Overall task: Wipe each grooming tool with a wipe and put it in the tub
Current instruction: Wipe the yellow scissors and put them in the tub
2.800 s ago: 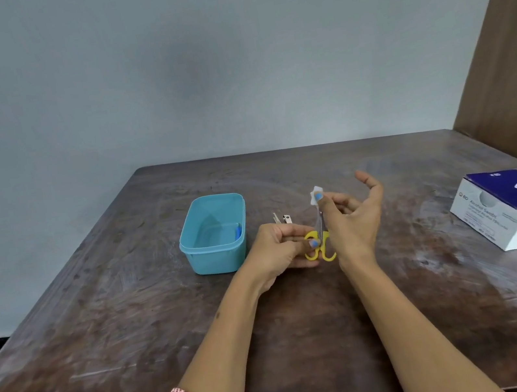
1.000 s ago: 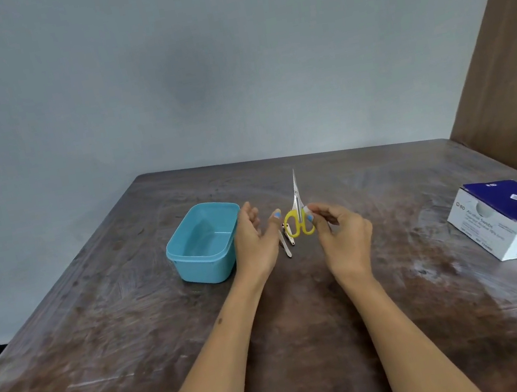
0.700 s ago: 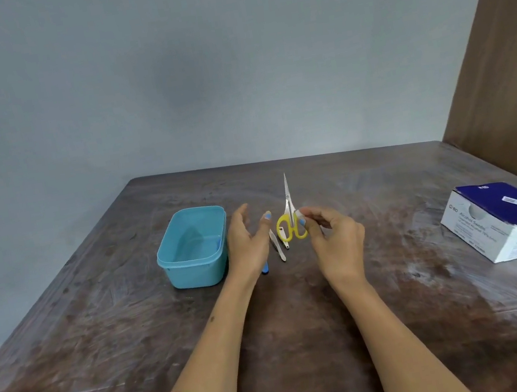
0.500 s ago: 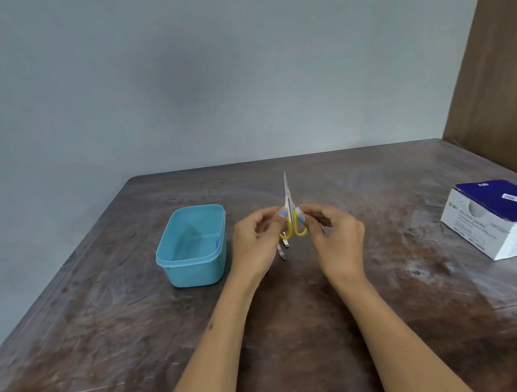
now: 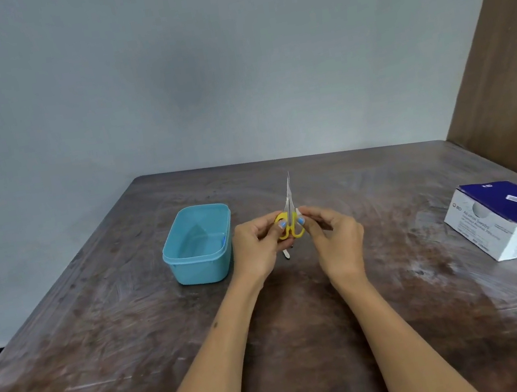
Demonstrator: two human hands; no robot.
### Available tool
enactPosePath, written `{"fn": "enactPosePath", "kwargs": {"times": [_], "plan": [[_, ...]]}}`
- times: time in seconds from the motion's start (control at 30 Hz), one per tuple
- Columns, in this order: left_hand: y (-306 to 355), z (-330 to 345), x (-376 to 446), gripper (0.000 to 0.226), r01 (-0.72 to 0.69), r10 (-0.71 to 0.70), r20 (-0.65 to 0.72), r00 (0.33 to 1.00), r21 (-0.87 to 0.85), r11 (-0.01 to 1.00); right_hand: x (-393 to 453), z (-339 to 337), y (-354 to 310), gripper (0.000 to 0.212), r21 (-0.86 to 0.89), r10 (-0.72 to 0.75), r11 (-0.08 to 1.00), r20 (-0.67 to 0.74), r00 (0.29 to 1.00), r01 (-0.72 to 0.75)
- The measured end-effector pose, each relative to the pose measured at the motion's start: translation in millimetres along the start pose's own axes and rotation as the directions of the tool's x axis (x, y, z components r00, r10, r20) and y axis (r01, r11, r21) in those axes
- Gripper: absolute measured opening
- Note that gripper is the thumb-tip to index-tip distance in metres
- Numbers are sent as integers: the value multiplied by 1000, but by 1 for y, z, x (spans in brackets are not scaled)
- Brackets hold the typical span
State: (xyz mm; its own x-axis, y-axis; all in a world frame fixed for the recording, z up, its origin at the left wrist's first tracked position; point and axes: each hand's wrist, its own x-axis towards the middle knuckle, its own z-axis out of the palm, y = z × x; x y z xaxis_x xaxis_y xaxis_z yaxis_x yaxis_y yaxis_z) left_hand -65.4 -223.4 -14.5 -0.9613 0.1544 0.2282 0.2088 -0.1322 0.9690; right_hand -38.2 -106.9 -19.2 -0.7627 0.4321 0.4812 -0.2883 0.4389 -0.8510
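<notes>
In the head view, yellow-handled scissors (image 5: 290, 221) were held upright above the worktop (image 5: 303, 308), blades pointing up, with the left hand (image 5: 257, 250) and right hand (image 5: 335, 241) each pinching a handle loop between closed fingers. The blue tub (image 5: 194, 271) was seen just left of the hands, a boxed pack of swabs (image 5: 507, 219) well apart at the right.

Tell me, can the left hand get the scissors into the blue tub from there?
Probably yes. The left hand already grips the scissors together with the right hand, the tub sits open just to its left, and nothing lies between them.
</notes>
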Motion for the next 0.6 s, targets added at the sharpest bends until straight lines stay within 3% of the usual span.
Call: {"fn": "enactPosePath", "kwargs": {"times": [0.17,0.33,0.5,0.6], "plan": [[-1,-1,2,20,-9,1,-77,997,-110,994,0,4,4,15,84,119,989,58,991,-123],[-1,0,0,24,7,-11,-51,999,-86,996,0,3,3,16,137,98,986,-17,995,-95],[0,1,1,25,-27,12,-130,991,-117,993,-1,5,2,8,230,203,948,102,974,-221],[-1,2,0,26,-35,26,-127,992,-68,997,-1,5,1,10,274,206,939,40,978,-209]]}}
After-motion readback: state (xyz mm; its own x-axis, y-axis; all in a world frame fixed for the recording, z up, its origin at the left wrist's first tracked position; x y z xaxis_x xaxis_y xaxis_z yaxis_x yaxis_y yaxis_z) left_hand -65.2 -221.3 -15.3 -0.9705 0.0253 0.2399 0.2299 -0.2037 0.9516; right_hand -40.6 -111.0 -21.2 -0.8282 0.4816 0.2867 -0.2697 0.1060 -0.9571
